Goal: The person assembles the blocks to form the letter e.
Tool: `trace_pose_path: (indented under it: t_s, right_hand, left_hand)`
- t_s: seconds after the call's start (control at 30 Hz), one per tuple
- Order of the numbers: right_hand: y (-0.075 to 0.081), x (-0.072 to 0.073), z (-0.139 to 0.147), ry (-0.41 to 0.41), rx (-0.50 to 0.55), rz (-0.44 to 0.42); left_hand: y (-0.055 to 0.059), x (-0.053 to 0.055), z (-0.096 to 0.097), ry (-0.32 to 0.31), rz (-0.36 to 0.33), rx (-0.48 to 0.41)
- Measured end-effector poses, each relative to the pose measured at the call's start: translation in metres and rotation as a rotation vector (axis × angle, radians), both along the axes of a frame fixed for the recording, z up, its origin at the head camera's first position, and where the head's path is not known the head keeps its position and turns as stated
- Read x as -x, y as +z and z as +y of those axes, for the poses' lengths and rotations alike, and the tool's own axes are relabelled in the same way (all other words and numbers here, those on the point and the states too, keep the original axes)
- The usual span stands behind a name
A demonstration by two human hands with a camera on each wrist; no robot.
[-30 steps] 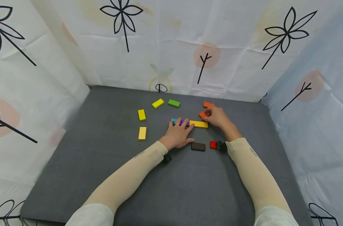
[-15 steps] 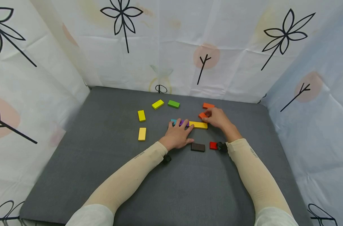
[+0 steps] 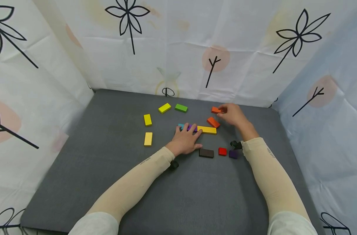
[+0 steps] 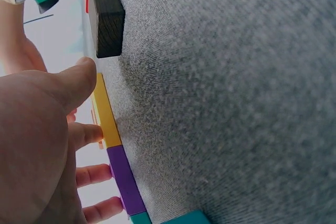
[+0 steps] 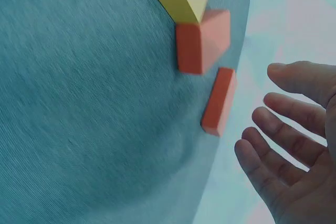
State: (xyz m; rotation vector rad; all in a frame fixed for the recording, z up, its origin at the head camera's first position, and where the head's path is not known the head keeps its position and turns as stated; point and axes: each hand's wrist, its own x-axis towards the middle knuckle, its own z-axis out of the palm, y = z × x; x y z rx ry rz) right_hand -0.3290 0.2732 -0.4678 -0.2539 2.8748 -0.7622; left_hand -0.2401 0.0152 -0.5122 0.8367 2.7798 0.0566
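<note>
My left hand [image 3: 184, 141] lies with spread fingers on a row of wooden blocks. In the left wrist view its fingertips touch a yellow block [image 4: 107, 114] and a purple block [image 4: 126, 182], with a teal block [image 4: 140, 219] at the row's end. My right hand [image 3: 233, 115] is over the far right of the table, fingers apart and loosely bent. Close to its fingertips lies the far orange block [image 3: 215, 110]; the right wrist view shows nothing between fingers and thumb. A nearer orange block [image 3: 213, 122] sits slanted by the yellow block's right end.
A dark brown block [image 3: 206, 153], a red block [image 3: 222, 151] and a dark purple block [image 3: 233, 154] lie nearer me. Left and back hold a green block [image 3: 181, 108] and several yellow blocks [image 3: 147, 139]. Patterned cloth [image 3: 184, 65] walls the grey table [image 3: 108, 147].
My right hand has left the nearer orange block and moved back and right to the far one. The dark purple block has come into sight. My left hand stays put.
</note>
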Motion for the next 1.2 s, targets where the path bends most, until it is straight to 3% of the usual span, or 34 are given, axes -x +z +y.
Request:
trace_pose_path:
  t_s: [0.43, 0.77, 1.2]
  right_hand:
    - [0.019, 0.027, 0.005, 0.038, -0.047, -0.012]
    - [0.009, 0.042, 0.005, 0.021, -0.072, -0.072]
    - [-0.003, 0.048, -0.001, 0.053, -0.104, -0.095]
  left_hand:
    - [0.001, 0.003, 0.0, 0.002, 0.013, -0.008]
    - [0.002, 0.001, 0.0, 0.002, 0.0, -0.002]
    - [0.001, 0.0, 0.0, 0.0, 0.005, -0.002]
